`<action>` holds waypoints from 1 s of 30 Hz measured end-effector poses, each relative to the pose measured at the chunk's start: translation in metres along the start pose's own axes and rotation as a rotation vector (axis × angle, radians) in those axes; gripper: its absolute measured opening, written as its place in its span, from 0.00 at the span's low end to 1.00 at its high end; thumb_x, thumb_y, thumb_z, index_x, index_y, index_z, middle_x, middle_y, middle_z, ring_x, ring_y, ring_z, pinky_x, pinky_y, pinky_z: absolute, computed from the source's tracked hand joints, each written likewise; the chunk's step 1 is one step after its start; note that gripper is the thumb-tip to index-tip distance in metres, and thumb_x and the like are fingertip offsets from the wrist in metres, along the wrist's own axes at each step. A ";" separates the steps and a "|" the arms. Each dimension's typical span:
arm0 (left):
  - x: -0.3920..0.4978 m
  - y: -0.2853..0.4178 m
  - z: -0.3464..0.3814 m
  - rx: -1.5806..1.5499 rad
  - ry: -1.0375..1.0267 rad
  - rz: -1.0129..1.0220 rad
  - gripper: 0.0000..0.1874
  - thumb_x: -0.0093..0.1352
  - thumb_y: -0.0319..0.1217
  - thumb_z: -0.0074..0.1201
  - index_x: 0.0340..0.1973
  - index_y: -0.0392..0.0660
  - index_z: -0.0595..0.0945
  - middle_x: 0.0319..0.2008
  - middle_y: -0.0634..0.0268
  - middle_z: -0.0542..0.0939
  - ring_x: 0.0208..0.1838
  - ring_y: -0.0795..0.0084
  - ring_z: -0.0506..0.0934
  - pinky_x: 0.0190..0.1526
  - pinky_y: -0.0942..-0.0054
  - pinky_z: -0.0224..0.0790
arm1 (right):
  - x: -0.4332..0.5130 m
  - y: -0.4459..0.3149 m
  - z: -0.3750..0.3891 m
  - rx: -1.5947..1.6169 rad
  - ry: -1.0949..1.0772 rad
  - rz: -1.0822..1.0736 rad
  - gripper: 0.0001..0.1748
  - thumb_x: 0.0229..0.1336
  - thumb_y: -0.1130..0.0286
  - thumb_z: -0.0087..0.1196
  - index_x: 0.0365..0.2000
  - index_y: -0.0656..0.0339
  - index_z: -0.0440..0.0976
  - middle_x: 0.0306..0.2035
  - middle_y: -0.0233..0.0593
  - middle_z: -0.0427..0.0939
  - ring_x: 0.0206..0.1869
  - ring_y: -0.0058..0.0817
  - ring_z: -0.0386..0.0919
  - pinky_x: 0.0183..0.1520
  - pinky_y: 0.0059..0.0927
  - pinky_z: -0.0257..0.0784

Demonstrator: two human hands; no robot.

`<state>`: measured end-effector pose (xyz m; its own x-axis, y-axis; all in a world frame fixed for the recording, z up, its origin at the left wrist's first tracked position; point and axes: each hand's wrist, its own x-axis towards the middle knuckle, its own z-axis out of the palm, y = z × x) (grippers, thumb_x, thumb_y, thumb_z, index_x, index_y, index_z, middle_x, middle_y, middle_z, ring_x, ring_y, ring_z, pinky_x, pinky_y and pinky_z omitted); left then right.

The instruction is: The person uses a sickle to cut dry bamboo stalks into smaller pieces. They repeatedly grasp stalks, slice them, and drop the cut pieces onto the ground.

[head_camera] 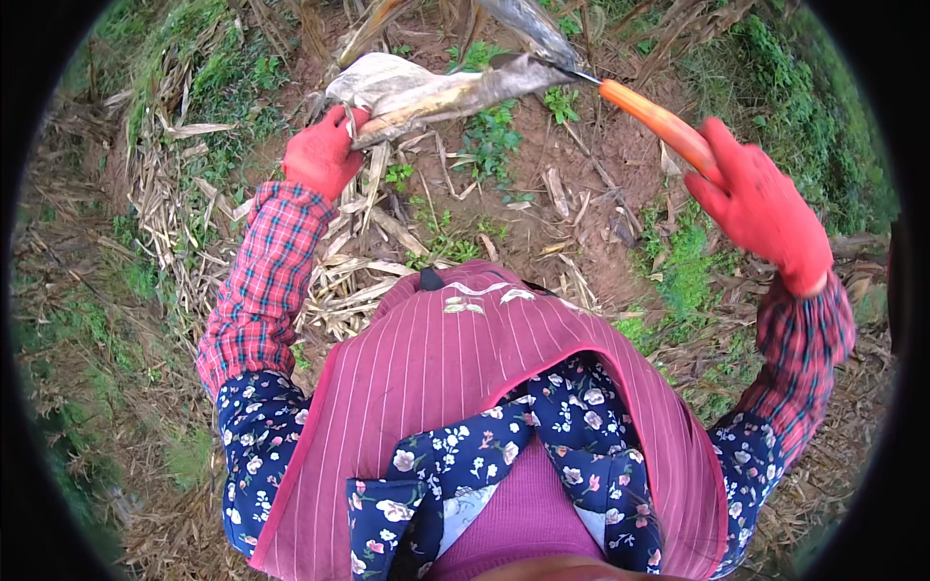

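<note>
My left hand [325, 151], in a red glove, grips the near end of a dry, greyish plant piece [443, 98], perhaps a withered banana stem or leaf sheath. My right hand [759, 196], also red-gloved, is closed around the orange handle of a bladed hand tool [657, 123]. Its dark metal blade reaches left to the far end of the dry piece, close to a thick grey stem [534, 33] at the top. Most of the blade is hidden, so its kind and whether it touches the stem cannot be told.
Reddish soil [530, 218] lies before me, with low green weeds [490, 138] growing on it. A heap of dry leaves and husks [363, 283] lies near my apron. Dry stalks [676, 36] stand along the top, and grass [792, 94] grows at the right.
</note>
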<state>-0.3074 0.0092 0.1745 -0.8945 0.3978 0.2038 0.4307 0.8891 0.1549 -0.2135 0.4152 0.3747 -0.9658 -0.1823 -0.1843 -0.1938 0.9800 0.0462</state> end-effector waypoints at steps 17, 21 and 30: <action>0.068 -0.118 -0.019 -0.131 0.282 0.057 0.28 0.62 0.32 0.59 0.58 0.56 0.70 0.44 0.55 0.80 0.47 0.53 0.79 0.47 0.61 0.72 | -0.083 -0.033 -0.002 0.024 0.097 0.117 0.24 0.55 0.66 0.58 0.50 0.61 0.65 0.32 0.50 0.75 0.34 0.47 0.75 0.35 0.43 0.69; 0.036 -0.254 -0.017 0.032 -0.025 -0.648 0.32 0.61 0.40 0.60 0.60 0.51 0.69 0.50 0.52 0.78 0.53 0.55 0.76 0.53 0.63 0.68 | -0.228 0.107 -0.005 0.114 0.461 0.898 0.21 0.63 0.66 0.49 0.53 0.66 0.66 0.33 0.43 0.74 0.33 0.28 0.70 0.39 0.30 0.67; 0.029 -0.160 0.061 -0.238 -0.387 -0.695 0.50 0.53 0.58 0.62 0.63 0.37 0.65 0.60 0.47 0.71 0.63 0.55 0.69 0.65 0.64 0.58 | -0.091 0.068 0.188 0.769 -0.049 0.581 0.19 0.53 0.58 0.58 0.37 0.62 0.69 0.22 0.29 0.69 0.22 0.19 0.67 0.23 0.27 0.63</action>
<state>-0.4096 -0.1073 0.0972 -0.9251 -0.1362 -0.3544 -0.2606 0.9067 0.3317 -0.1065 0.5136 0.2104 -0.8636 0.3346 -0.3772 0.4952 0.7037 -0.5095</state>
